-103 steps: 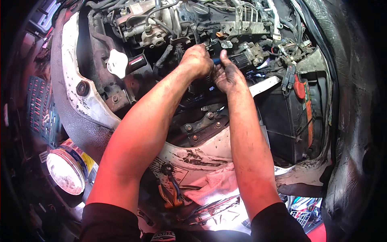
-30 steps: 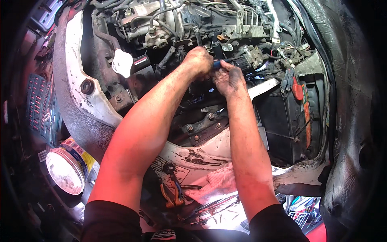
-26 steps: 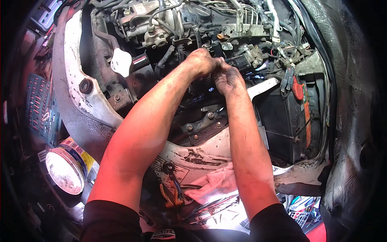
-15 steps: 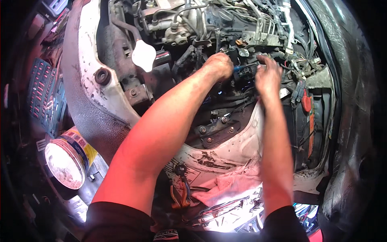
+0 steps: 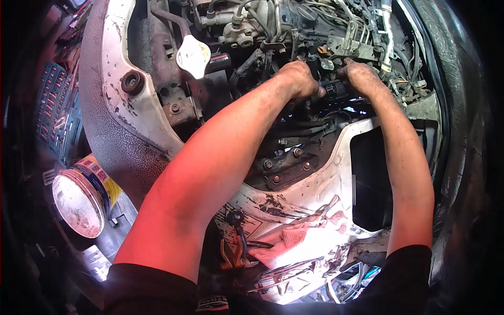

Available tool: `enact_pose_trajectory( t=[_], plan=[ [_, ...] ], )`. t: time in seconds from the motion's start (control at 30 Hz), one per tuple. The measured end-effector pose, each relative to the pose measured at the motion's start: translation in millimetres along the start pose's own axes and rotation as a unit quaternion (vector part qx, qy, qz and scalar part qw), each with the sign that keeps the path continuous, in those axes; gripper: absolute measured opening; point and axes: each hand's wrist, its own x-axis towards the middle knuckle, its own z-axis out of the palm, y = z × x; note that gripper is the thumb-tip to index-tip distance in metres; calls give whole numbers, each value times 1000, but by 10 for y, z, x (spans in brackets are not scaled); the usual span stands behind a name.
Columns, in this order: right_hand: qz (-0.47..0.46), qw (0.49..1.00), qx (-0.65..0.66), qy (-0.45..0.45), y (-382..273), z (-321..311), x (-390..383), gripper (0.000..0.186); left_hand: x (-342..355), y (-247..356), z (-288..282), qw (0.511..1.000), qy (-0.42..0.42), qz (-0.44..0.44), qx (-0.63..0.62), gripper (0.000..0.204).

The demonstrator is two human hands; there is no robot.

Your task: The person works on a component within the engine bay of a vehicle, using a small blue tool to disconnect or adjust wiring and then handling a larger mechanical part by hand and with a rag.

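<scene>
Both hands reach into a car's engine bay, close together below the engine point(image 5: 294, 26). My left hand point(image 5: 300, 79) is closed, its knuckles up and its thumb against a dark ribbed part that looks like a connector point(image 5: 338, 92). What its fingers grip is hidden. My right hand point(image 5: 361, 76) bends over the other side of this part with its fingers curled. Its fingertips sit beside a metal bracket point(image 5: 326, 64), and what they hold, if anything, cannot be made out. Dark hoses point(image 5: 302, 131) run beneath the hands.
A pale radiator cap point(image 5: 194, 55) sits left of my left hand. On the white front panel point(image 5: 273, 207) lie a pinkish cloth point(image 5: 299, 241) and orange-handled pliers point(image 5: 233, 254). At the left are a tub point(image 5: 79, 202) and a blue-grey tool tray point(image 5: 52, 110). A dark fender point(image 5: 464, 131) borders the right.
My right forearm has swung out to the right, and the hand has turned over the dark part. My left hand has shifted slightly right. The blue piece beside it no longer shows clearly.
</scene>
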Motion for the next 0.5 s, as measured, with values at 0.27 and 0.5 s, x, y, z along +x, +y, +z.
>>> enact_pose_trajectory(
  t=[0.27, 0.5],
  plan=[
    [-49, 995, 48, 70, 84, 105, -17, 22, 56, -50, 65, 999, 27, -20, 7, 36],
    [-32, 996, 63, 59, 105, 86, -34, 31, -41, 13, 45, 997, 36, 37, 59, 31]
  ],
)
